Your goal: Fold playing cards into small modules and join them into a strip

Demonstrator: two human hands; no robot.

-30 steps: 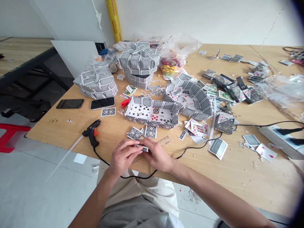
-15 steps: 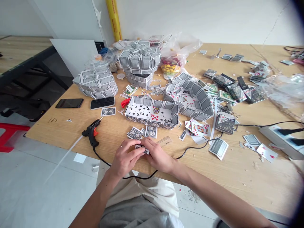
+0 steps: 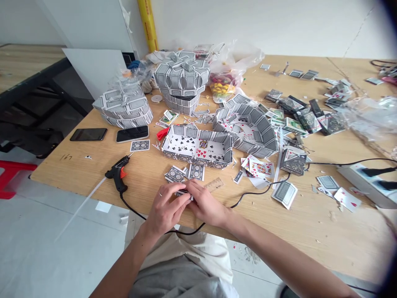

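Note:
At the table's front edge, my left hand (image 3: pixel 164 205) and my right hand (image 3: pixel 205 203) meet with bent fingers closed on a small playing card piece (image 3: pixel 180 193). Fingers cover most of that piece. Just beyond them lie two patterned card pieces (image 3: pixel 196 171). A ruler (image 3: pixel 214 184) sticks out beside my right fingers. Farther back stands an open rectangular tray made of playing cards (image 3: pixel 198 154), card faces inside. To the left, a black glue gun (image 3: pixel 118 175) with an orange trigger rests on the table, a clear glue stick trailing from its back.
Two phones (image 3: pixel 132 133) lie at the left. Behind are card-built boxes (image 3: pixel 182 76), a larger open card tray (image 3: pixel 248 128) and a bag of coloured pieces (image 3: pixel 222 85). Loose cards (image 3: pixel 260 167) scatter rightward. A black cord (image 3: pixel 248 193) crosses to a power strip (image 3: pixel 362 184).
My fingers have shifted slightly around the card piece, covering a little more of it. The view has moved a touch; the other things lie as before.

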